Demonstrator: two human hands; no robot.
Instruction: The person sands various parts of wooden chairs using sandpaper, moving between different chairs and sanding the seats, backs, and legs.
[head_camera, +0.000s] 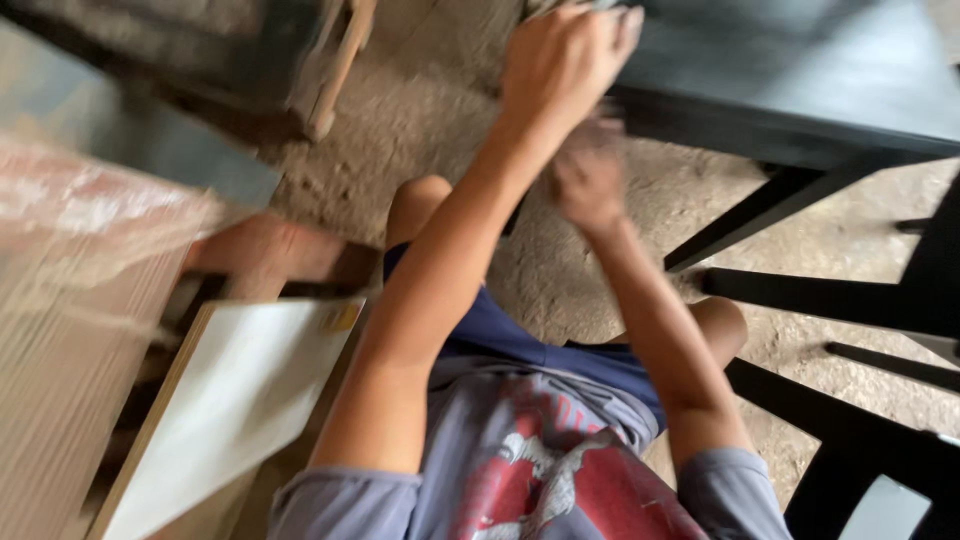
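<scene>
A seated person works at a dark table (800, 70) over a dirt floor (420, 130). The left hand (562, 55) lies on top of the table's near edge, fingers curled over it in a grip. The right hand (588, 178), blurred, sits just below that edge and beneath the left hand; whether it holds anything cannot be told. The tabletop stretches away to the right of both hands, its edge running left to right, with the left hand in contact. A dark chair (850, 300) stands right of the right forearm; a pale board (240, 400) lies left of the left elbow.
</scene>
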